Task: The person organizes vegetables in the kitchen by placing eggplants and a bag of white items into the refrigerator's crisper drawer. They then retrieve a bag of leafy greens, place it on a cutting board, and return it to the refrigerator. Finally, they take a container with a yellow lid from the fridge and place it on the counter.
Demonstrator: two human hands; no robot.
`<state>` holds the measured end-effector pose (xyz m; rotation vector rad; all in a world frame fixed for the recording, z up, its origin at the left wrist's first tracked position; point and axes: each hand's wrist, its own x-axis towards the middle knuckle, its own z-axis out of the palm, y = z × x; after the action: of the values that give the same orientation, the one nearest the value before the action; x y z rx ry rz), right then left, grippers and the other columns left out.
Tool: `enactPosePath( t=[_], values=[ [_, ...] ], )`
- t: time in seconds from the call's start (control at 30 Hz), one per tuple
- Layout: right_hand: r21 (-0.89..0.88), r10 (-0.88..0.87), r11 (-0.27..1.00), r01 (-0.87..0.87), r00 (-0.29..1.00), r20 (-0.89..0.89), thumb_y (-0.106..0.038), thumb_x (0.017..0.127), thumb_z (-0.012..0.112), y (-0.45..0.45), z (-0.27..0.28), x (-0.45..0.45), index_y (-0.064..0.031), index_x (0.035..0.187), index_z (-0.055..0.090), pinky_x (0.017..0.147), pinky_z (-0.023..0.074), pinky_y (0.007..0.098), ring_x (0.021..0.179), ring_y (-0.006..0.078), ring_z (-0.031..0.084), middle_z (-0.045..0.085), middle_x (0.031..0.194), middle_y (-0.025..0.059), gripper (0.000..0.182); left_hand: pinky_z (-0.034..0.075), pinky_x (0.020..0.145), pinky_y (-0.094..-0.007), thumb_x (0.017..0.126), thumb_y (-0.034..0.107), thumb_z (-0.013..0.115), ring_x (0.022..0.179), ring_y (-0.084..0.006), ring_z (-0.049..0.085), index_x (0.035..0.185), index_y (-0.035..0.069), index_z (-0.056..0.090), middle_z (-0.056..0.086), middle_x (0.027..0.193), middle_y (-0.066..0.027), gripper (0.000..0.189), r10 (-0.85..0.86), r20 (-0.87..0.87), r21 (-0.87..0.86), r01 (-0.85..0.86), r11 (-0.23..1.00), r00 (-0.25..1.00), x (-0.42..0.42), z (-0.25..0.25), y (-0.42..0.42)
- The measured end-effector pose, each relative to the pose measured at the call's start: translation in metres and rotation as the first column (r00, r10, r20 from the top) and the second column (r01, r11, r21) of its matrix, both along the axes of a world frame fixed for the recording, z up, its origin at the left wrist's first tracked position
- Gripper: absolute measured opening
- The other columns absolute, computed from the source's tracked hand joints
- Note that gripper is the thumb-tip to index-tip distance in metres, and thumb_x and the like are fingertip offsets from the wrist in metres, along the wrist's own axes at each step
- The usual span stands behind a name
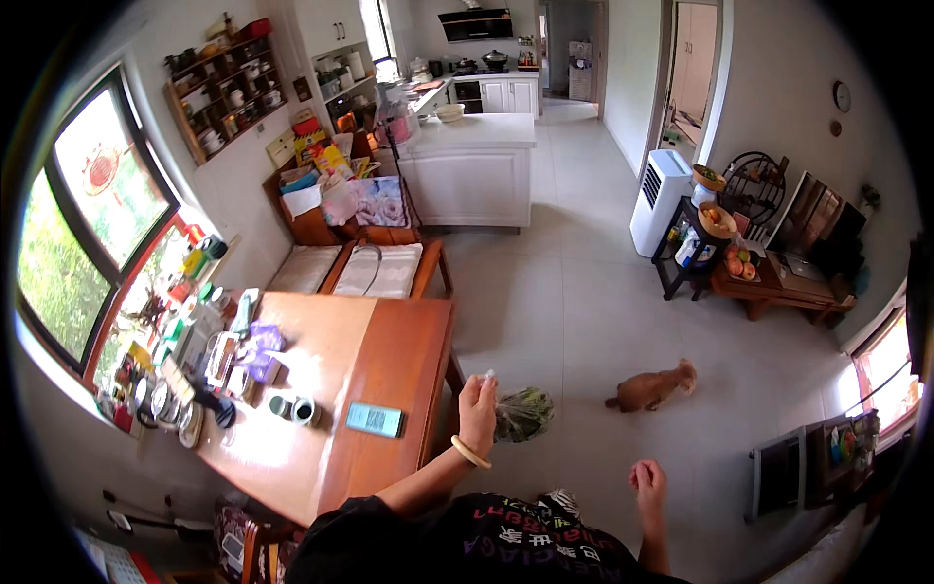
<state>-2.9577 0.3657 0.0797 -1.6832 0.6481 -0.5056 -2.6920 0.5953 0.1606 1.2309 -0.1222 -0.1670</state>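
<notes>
My left hand (478, 409), with a pale bangle at the wrist, grips the gathered top of a clear plastic bag. Dark leafy greens fill the bag (527, 415), which hangs over the floor just off the right edge of the wooden dining table (405, 332). Low on the right, my right hand (648, 482) is held beside my body with its fingers curled in, and nothing shows in it. A phone (374, 419) lies face up on the table near my left forearm, with a printed-style code lit on its screen.
A brown dog (649, 388) stands on the tiled floor (511, 292) ahead of my right hand. Two dark cups (303, 411) and purple packs (264, 352) sit on the table. Beyond are a wooden bench (430, 270), a white kitchen island (467, 179) and a white air cooler (659, 201).
</notes>
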Motion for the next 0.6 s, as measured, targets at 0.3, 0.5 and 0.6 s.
enactPosePath(
  t=[0.3, 0.5, 0.6],
  values=[
    [0.032, -0.069, 0.997, 0.070, 0.997, -0.030, -0.022, 0.093, 0.047, -0.216, -0.026, 0.262, -0.0049, 0.084, 0.056, 0.057, 0.0423, 0.0227, 0.064, 0.0087, 0.054, 0.059, 0.074, 0.0022, 0.021, 0.031, 0.058, -0.0183, 0.094, 0.014, 0.049, 0.066, -0.0017, 0.039, 0.083, 0.009, 0.052, 0.046, 0.074, 0.0070, 0.013, -0.058, -0.004, 0.010, 0.058, 0.998, 0.998, 0.244, -0.010, -0.201],
    [-0.035, 0.169, 0.985, -0.166, 0.980, 0.106, -0.017, 0.094, 0.050, -0.332, 0.056, 0.518, -0.0008, 0.087, 0.055, 0.064, 0.0458, 0.0240, 0.070, 0.0100, 0.057, 0.061, 0.077, 0.0045, 0.018, 0.031, 0.057, -0.0181, 0.094, 0.013, 0.050, 0.065, -0.0021, 0.039, 0.085, 0.009, 0.054, 0.047, 0.074, 0.0069, 0.011, 0.090, 0.030, 0.054, -0.092, 0.994, 0.995, 0.409, 0.008, -0.286],
    [-0.078, 0.261, 0.964, -0.253, 0.955, 0.139, -0.020, 0.094, 0.050, -0.387, 0.086, 0.631, -0.0025, 0.087, 0.055, 0.063, 0.0434, 0.0230, 0.071, 0.0093, 0.056, 0.062, 0.079, 0.0032, 0.019, 0.031, 0.056, -0.0185, 0.094, 0.014, 0.049, 0.064, -0.0022, 0.039, 0.085, 0.008, 0.053, 0.046, 0.073, 0.0068, 0.012, 0.178, 0.002, 0.064, -0.177, 0.982, 0.984, 0.489, 0.005, -0.325]
  ],
)
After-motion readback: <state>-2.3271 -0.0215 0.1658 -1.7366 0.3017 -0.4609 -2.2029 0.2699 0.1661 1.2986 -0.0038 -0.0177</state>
